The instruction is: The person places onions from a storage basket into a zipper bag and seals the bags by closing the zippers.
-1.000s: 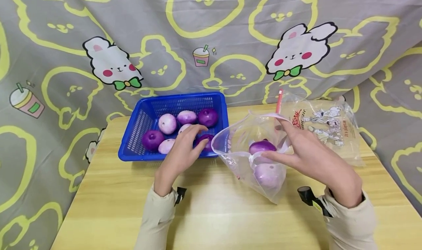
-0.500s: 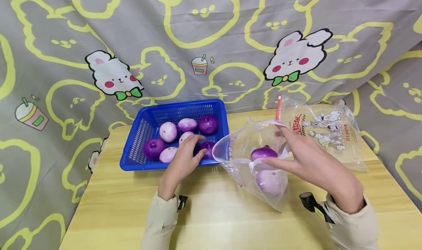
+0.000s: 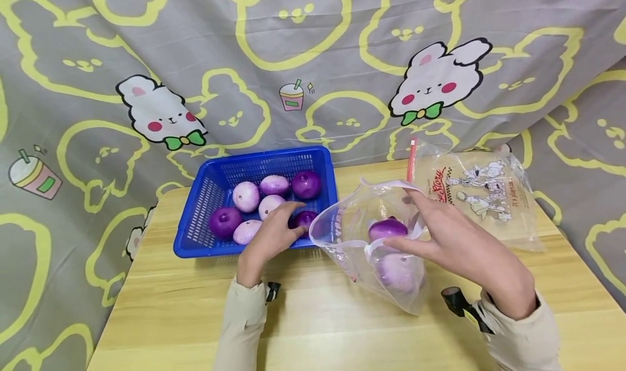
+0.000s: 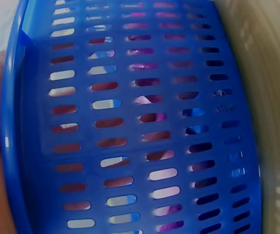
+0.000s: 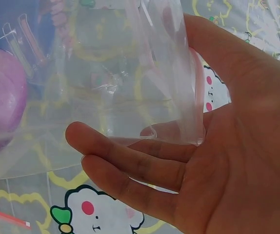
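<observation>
My left hand [image 3: 272, 233] reaches over the near rim of the blue plastic basket [image 3: 182, 235]. Its fingers and thumb curl about a dark purple onion [image 3: 306, 219] in the basket's front right corner. In the left wrist view the basket's slotted wall [image 4: 86, 141] hides most of that hand. With thumb and fingers, my right hand [image 3: 452, 232] grips the rim of a clear plastic bag [image 3: 344, 254], spreading its mouth toward the basket. Inside the bag sit a dark purple onion [image 3: 388, 229] and a paler onion [image 3: 398, 271]. The right wrist view shows the rim between thumb and fingers.
Several more onions, pale and dark, lie in the basket, among them a dark onion [image 3: 225, 222] at left. Flat behind the right hand is another clear bag [image 3: 481, 194] with printed characters and a red slider. A patterned cloth [image 3: 342, 50] hangs behind the wooden table [image 3: 313, 327].
My left hand's thumb has come down from over the front-right onion to its near side. The right hand and the bag keep their pose; the head view has shifted slightly.
</observation>
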{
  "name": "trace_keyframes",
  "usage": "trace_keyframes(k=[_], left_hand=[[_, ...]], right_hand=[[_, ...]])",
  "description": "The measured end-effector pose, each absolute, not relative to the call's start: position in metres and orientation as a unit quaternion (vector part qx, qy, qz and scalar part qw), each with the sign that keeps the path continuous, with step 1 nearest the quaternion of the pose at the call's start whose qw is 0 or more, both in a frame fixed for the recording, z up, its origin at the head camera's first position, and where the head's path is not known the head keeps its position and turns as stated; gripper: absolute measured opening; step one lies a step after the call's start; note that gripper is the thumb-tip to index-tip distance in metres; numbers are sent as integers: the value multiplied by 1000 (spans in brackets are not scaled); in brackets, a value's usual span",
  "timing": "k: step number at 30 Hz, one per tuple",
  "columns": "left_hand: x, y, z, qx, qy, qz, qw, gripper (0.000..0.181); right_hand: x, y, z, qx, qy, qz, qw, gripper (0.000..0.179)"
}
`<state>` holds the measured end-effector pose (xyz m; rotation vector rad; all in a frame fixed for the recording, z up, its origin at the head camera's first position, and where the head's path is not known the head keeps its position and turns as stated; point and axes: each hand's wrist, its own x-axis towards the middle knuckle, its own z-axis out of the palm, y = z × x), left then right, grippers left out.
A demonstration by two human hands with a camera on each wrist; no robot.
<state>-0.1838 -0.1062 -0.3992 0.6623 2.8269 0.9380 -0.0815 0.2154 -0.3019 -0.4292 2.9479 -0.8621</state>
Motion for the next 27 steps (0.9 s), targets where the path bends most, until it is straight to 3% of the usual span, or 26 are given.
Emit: trace_keyframes(k=[4,8,13,21,27], left_hand=[[-185,-109,-401,229,920,304,96,55],[-185,-109,-403,218,922,299,117,57],[-186,-108,-402,206,922,315,94,55],[-189,-109,-400,231,920,316,12,59],[-188,-110,-397,246,917,312,-8,61]], right_hand=[[-81,213,-301,-141,952,-273,18,99],[-80,213,-300,-143,953,-266,15,99],[-78,212,-300,-146,953,-264,12,98],[-77,209,-301,-143,953,-268,14,94],[-78,207,-301,-145,953,-267,12,94]])
